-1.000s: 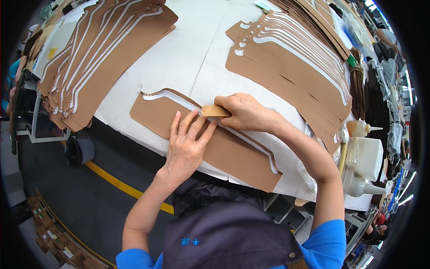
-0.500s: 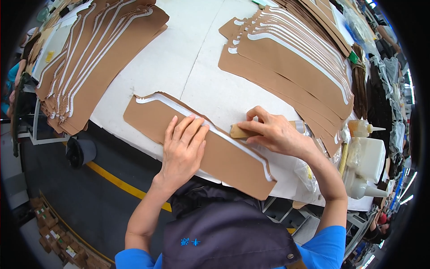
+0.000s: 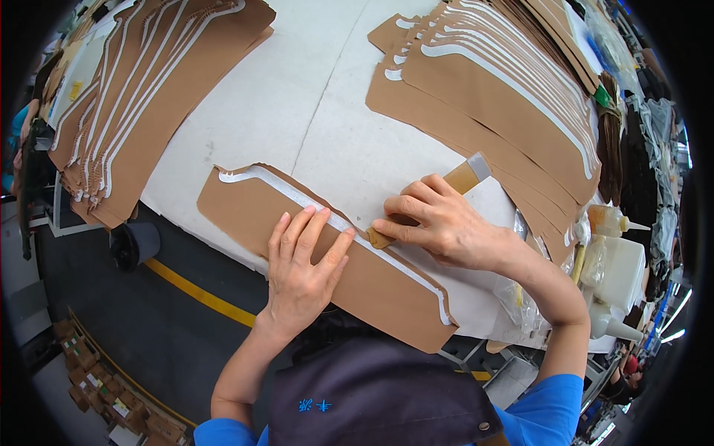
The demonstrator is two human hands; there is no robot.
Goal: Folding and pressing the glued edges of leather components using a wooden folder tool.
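Observation:
A long brown panel, apparently leather (image 3: pixel 387 301), lies slantwise on the white tabletop before me. A white strip (image 3: pixel 286 192) runs along its far edge, which has a notched fringe beside it. My left hand (image 3: pixel 303 271) lies flat on the panel, fingers extended, their tips at the strip. My right hand (image 3: pixel 446 227) grips a flat tan hand tool (image 3: pixel 462 177) with a grey end; its exact kind is unclear. The tool's rounded tip touches the panel's far edge just right of my left fingertips. My palm hides the tool's middle.
Stacks of similar brown panels with white strips fan out at the far left (image 3: pixel 160 111) and far right (image 3: pixel 506 126). White squeeze bottles (image 3: pixel 621 264) and clear plastic bags (image 3: pixel 524 297) sit at the right. A dark bucket (image 3: pixel 135 245) stands on the floor.
My right hand has shifted left and turned the tool, so its grey end now points away to the upper right. Its tip is nearer my left fingers. The left hand stays on the panel.

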